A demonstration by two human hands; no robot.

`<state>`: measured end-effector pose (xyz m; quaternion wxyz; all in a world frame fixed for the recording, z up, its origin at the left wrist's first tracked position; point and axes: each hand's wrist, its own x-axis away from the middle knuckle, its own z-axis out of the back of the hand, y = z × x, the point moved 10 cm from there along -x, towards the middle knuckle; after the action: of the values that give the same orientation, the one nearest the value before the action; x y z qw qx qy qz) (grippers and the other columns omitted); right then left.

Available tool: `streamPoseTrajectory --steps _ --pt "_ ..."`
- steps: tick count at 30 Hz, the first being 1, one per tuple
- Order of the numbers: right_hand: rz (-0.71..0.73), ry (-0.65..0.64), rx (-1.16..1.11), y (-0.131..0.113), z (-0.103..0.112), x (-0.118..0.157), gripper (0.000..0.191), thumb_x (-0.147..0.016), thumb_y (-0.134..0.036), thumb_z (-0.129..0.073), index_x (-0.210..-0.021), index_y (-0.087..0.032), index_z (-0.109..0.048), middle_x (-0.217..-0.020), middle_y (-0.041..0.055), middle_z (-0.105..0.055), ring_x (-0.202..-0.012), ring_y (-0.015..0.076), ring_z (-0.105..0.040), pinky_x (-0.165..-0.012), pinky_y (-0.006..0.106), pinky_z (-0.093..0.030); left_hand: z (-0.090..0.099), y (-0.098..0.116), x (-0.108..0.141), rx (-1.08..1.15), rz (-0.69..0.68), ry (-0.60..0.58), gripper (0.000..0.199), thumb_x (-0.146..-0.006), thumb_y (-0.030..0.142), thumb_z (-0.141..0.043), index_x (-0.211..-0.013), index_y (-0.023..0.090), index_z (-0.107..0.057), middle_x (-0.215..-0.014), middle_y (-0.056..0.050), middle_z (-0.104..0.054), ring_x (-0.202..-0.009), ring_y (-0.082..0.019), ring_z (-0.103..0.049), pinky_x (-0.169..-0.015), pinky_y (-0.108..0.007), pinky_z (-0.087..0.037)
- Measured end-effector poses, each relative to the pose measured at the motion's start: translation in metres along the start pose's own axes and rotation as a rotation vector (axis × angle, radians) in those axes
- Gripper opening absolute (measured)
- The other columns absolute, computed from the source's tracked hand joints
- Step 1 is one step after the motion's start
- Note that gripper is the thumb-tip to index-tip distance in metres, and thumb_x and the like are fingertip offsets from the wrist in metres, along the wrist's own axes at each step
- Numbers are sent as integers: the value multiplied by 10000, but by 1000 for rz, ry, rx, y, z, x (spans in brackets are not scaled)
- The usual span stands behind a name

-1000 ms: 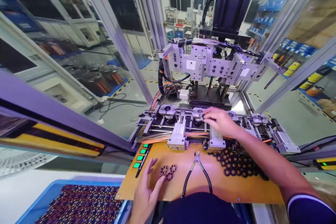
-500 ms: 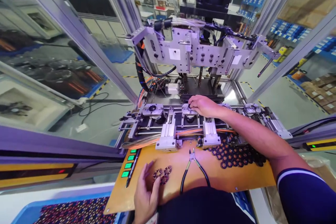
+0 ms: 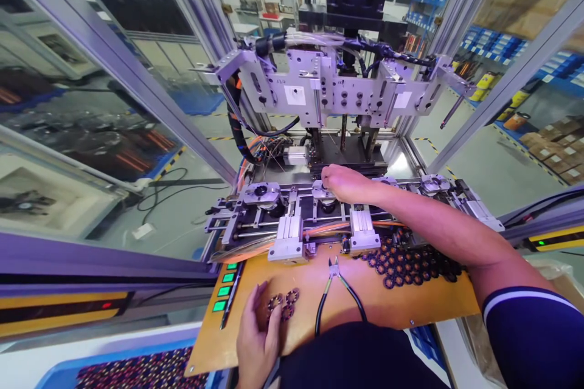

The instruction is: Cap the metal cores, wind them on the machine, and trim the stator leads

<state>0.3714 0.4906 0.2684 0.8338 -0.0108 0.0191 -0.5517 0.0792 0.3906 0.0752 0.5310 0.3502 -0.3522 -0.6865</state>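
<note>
My left hand (image 3: 259, 334) rests on the orange board (image 3: 347, 310), thumb and fingers apart, beside three small ring-shaped parts (image 3: 292, 296). My right hand (image 3: 340, 182) is at the middle fixture (image 3: 323, 192) of the machine, its fingers curled downward. Whatever those fingers pinch is hidden beneath them. Wire cutters (image 3: 334, 273) with black handles lie spread on the board between the rings and a large group of dark rings (image 3: 401, 264) at the right. Another fixture (image 3: 261, 192) stands to the left of my right hand.
Above the fixtures hangs a metal plate assembly (image 3: 356, 94) with cables. Green squares (image 3: 224, 291) and a black pen (image 3: 231, 298) lie along the board's left side. A blue tray (image 3: 59, 374) of colourful parts sits lower left. Metal frame posts flank the machine.
The view has shifted slightly. My right hand has turned a little over the middle fixture, its fingers now pointing lower. My left hand stays beside the three rings.
</note>
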Motion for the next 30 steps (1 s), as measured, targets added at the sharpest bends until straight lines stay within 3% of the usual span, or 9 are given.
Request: streamPoseTrajectory --steps 4,8,13,16,19,22,24,26,30 --pt "-7 22 14 -5 7 12 225 -906 -28 -527 -940 -94 -739 -1146 126 -692 -1073 232 -615 -897 338 -501 1 -1 -1 -2 -14 9 648 -891 503 -574 -1435 183 -429 -1377 -185 -590 -1293 -355 -554 -1134 -583 -392" --pt "-24 46 15 -9 5 34 356 -907 -2 -483 -1199 -73 -674 -1382 164 -602 -1354 310 -482 -1023 441 -464 0 -1 -2 -3 -14 18 653 -890 507 -572 -1435 174 -430 -1382 -190 -587 -1300 -354 -552 -1124 -569 -409" --pt "-23 71 -13 -12 -5 40 367 -883 6 -511 -1201 -75 -676 -1381 183 -605 -1366 300 -496 -1061 469 -457 -2 4 -3 -23 -34 24 643 -895 523 -560 -1414 161 -453 -1359 -191 -610 -1276 -352 -575 -1117 -566 -420" --pt "-23 138 -30 -13 3 38 325 -857 11 -545 -1112 -92 -717 -1305 178 -660 -1290 271 -577 -1060 442 -481 12 15 -6 -50 -69 58 612 -913 523 -530 -1407 168 -465 -1345 -192 -614 -1216 -363 -610 -1054 -582 -475" --pt "-78 290 -47 -12 25 48 411 -784 61 -539 -1116 -97 -723 -1276 160 -683 -1254 252 -612 -1059 401 -509 43 51 -18 -84 -159 124 576 -922 483 -538 -1429 220 -459 -1391 -160 -580 -1258 -358 -575 -1083 -576 -447" --pt "-158 517 -70 -21 53 76 513 -791 73 -442 -1245 -39 -656 -1375 197 -606 -1298 252 -581 -1106 412 -491 66 133 -37 -184 -466 169 523 -946 399 -527 -1440 239 -465 -1400 -146 -573 -1328 -337 -521 -1148 -550 -382" --pt "-172 655 -93 -38 68 102 535 -828 58 -377 -1293 -36 -624 -1405 194 -581 -1320 235 -563 -1126 409 -482 51 194 -52 -306 -711 73 537 -964 373 -508 -1473 226 -422 -1414 -151 -579 -1387 -330 -470 -1165 -548 -361" --pt "-155 753 -116 -60 80 128 538 -871 30 -350 -1336 -73 -600 -1407 171 -586 -1327 212 -557 -1122 396 -495 9 235 -74 -497 -843 -139 556 -988 393 -452 -1492 167 -389 -1466 -179 -547 -1458 -345 -377 -1151 -568 -367" --pt "-126 923 -181 -94 89 190 577 -922 -2 -403 -1473 -157 -472 -1416 147 -583 -1327 222 -558 -1103 418 -522 -67 268 -116 -609 -889 -364 492 -974 382 -475 -1393 129 -531 -1476 -159 -556 -1443 -332 -411 -1154 -527 -371"
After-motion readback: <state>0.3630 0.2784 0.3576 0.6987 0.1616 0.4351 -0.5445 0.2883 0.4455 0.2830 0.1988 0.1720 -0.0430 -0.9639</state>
